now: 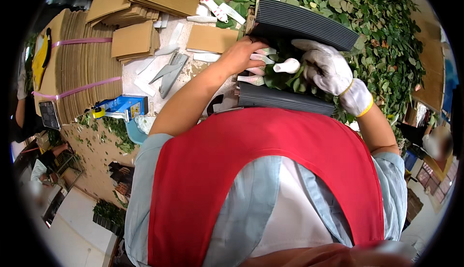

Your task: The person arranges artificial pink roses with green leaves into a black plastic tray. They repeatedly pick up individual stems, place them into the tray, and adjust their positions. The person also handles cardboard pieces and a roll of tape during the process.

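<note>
My bare left hand [237, 57] curls its fingers over several flower buds in pale mesh sleeves [258, 63], lined up at the left end of a gap between two dark ridged panels [304, 21]. My right hand [329, 68], in a white glove with a yellow cuff edge, bends its fingers among green leaves in the same gap. One white-sleeved flower bud [287, 66] lies between my hands, its narrow end toward the left. Its stem side runs toward the glove, where the fingertips are partly hidden. The near ridged panel [285, 98] is close to my red apron.
Leafy stems [386, 64] cover the table's right and far side. At left are bundled cardboard sheets [79, 61], loose cardboard pieces [212, 39], a grey stapler-like tool [173, 73], a blue box [130, 106] and loose white sleeves [176, 34]. Other people work at both edges.
</note>
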A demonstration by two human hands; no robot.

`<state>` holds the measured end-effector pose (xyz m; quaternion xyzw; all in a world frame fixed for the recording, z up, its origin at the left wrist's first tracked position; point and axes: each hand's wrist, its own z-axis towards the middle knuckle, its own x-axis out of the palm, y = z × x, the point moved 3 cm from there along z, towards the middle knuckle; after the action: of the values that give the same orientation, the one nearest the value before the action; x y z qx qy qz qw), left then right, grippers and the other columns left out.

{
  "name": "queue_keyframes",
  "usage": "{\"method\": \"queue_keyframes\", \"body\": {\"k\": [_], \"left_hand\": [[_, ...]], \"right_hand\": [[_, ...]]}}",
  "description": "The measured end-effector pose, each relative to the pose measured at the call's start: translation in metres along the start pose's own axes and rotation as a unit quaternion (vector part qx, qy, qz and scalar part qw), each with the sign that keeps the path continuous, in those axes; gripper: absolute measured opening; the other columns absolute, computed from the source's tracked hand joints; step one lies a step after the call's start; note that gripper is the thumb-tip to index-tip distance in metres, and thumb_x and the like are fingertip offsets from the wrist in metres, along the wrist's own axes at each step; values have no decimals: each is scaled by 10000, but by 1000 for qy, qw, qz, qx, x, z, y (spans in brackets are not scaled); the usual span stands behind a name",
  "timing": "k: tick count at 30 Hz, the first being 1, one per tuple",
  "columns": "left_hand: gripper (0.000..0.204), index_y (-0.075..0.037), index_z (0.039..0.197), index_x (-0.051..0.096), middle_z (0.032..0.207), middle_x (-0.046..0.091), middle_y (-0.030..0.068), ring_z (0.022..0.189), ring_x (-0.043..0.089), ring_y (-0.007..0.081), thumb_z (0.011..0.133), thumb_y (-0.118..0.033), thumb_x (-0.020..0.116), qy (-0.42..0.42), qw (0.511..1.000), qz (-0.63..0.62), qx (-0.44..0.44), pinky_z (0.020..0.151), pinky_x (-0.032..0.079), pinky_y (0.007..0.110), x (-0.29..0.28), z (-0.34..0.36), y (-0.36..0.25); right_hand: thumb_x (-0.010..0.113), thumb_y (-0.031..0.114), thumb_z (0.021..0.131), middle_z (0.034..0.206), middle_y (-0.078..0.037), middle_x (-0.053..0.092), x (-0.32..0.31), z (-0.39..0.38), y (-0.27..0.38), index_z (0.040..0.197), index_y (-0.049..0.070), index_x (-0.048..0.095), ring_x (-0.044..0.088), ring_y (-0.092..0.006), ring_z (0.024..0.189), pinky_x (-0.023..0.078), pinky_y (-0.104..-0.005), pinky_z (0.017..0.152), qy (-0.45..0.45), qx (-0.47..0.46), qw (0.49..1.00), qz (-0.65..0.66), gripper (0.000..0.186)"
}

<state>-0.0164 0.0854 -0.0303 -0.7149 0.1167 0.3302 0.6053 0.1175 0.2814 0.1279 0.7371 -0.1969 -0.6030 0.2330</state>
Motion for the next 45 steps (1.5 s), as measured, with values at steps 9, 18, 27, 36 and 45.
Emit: {"method": "queue_keyframes", "body": {"k": [9,18,27,36,45], "left_hand": [[387,-83,1301,606,1037,723,226,966,681,436,961,-250,688,-51,972,-59,-224,838,538,494,-2,-11,-33],[110,-53,1038,615,808,690,213,720,683,422,997,-154,629,-278,949,-126,-82,617,529,490,38,-25,-7],[337,4,1008,681,1118,668,240,979,680,362,927,-319,728,-18,924,367,-104,886,523,477,-126,-87,-55],[343,-51,1079,723,1018,725,173,1018,665,354,950,-360,649,342,880,241,-224,894,505,475,-126,-71,-44],[414,-34,881,696,814,675,182,851,659,388,959,-434,626,304,947,103,21,764,507,516,-63,-17,-69]], "right_hand": [[802,300,794,1549,-153,441,101,-6,-58,1332,157,601,373,-423,1447,273,-557,1210,55,-6,996,-75,592],[789,271,832,1582,-116,421,92,-8,-51,1399,162,565,368,-362,1476,265,-569,1220,50,20,997,-56,619],[705,297,887,1566,-148,437,92,-7,-45,1425,180,551,363,-390,1479,236,-553,1234,27,-12,995,-100,573],[702,285,881,1561,-148,444,94,-14,-46,1424,182,556,364,-388,1479,237,-557,1233,27,5,996,-88,572],[699,274,876,1555,-149,450,94,-17,-53,1423,184,560,365,-386,1479,238,-560,1232,17,-5,998,-64,571]]}}
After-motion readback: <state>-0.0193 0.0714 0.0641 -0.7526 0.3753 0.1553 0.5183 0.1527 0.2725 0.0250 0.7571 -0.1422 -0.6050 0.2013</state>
